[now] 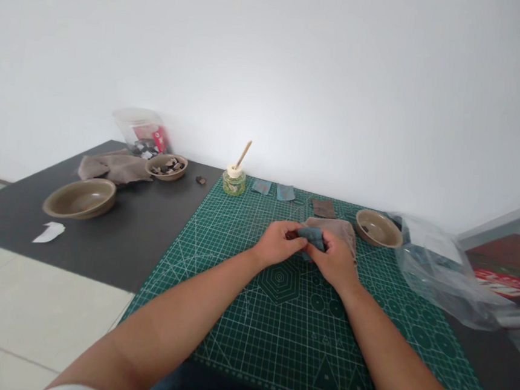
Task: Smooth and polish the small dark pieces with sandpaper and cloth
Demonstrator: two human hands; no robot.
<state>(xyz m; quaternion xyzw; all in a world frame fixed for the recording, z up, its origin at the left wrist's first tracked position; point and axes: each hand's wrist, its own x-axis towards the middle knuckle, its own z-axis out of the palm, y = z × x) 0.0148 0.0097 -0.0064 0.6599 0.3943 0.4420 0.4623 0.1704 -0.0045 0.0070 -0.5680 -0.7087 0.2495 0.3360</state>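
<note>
Between my two hands is a small piece of blue-grey cloth (pixel 311 237), lifted over the green cutting mat (pixel 231 314). My left hand (pixel 279 243) pinches its left side with thumb and fingers. From the right, my right hand (pixel 336 260) grips the other side, its fingers partly hidden behind the piece. Just behind and under the hands lies a folded brownish-pink cloth (pixel 341 229). Farther back on the mat are two small blue-grey cloth squares (pixel 261 186) and a brown square (pixel 323 208).
A glass jar (pixel 234 182) with a wooden stick stands at the mat's back left. To the right are a bowl (pixel 379 228) and a clear plastic bag (pixel 439 271). On the left are an oval bowl (pixel 80 199), a bowl of scraps (pixel 166 167), a cloth (pixel 112 167) and a plastic tub (pixel 140 130).
</note>
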